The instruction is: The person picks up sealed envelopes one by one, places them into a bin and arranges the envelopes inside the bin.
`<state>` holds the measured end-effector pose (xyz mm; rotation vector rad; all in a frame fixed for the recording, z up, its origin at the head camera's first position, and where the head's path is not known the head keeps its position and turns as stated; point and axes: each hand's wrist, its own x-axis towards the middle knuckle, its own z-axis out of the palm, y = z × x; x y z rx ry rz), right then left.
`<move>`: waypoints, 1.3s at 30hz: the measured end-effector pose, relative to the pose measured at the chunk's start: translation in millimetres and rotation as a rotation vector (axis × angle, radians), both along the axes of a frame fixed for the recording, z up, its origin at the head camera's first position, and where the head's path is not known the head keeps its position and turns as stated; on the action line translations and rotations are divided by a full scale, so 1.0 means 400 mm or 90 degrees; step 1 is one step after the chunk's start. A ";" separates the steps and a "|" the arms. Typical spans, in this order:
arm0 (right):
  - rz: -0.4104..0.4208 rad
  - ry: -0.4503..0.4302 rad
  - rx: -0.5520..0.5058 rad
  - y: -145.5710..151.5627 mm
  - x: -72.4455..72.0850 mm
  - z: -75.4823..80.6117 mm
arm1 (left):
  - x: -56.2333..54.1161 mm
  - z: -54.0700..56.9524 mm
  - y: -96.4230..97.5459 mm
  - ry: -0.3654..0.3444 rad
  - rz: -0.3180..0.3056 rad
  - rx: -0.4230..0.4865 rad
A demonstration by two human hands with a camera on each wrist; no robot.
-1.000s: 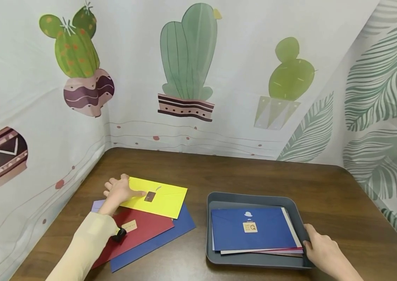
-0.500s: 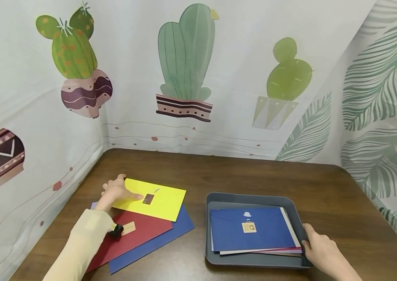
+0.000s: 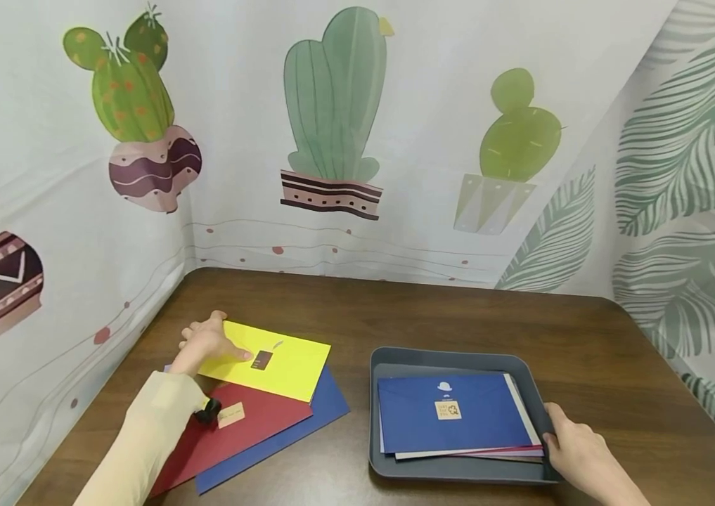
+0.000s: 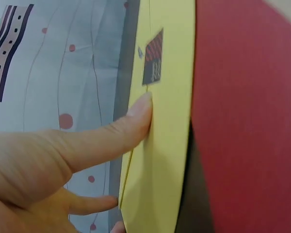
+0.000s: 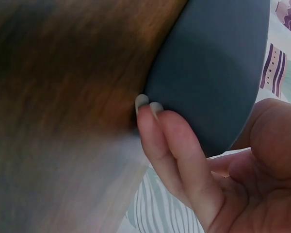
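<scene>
My left hand (image 3: 208, 344) is on the left end of a yellow envelope (image 3: 297, 365), thumb on its top face near a dark label and fingers at its far edge; the left wrist view shows this pinch closely. The yellow envelope partly covers a red envelope (image 3: 262, 425), which overlaps a blue envelope (image 3: 328, 404) beneath. On the right, my right hand (image 3: 578, 446) grips the side wall of a dark grey tray (image 3: 389, 469). In the right wrist view, fingertips press the tray's outer wall (image 5: 203, 73). Atop several envelopes in the tray lies a blue one (image 3: 414, 422).
A sliver of a purple envelope (image 3: 167, 367) shows beside the left wrist. The brown wooden table (image 3: 363, 309) meets a cactus-print cloth (image 3: 237, 161) at the back and sides. A black wrist strap piece (image 3: 207, 410) hangs over the red envelope.
The yellow envelope has shifted slightly left and towards me with my left hand. My right hand stays on the tray. The head view has moved a little.
</scene>
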<state>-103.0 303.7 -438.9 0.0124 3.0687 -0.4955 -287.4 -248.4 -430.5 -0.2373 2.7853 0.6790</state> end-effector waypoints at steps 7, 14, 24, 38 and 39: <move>-0.001 -0.003 -0.004 -0.003 0.000 0.002 | 0.000 0.004 -0.014 -0.011 0.005 0.007; -0.003 -0.002 -0.003 -0.002 0.002 0.001 | 0.004 0.000 -0.038 0.076 -0.008 0.029; -0.001 0.005 0.003 0.000 0.001 0.000 | 0.011 0.003 -0.110 0.122 -0.084 0.105; 0.001 0.001 0.005 -0.001 -0.001 0.003 | 0.038 0.019 -0.179 -0.064 -0.132 0.473; 0.001 0.000 0.005 -0.001 -0.001 0.002 | 0.041 0.019 -0.181 -0.068 -0.138 0.475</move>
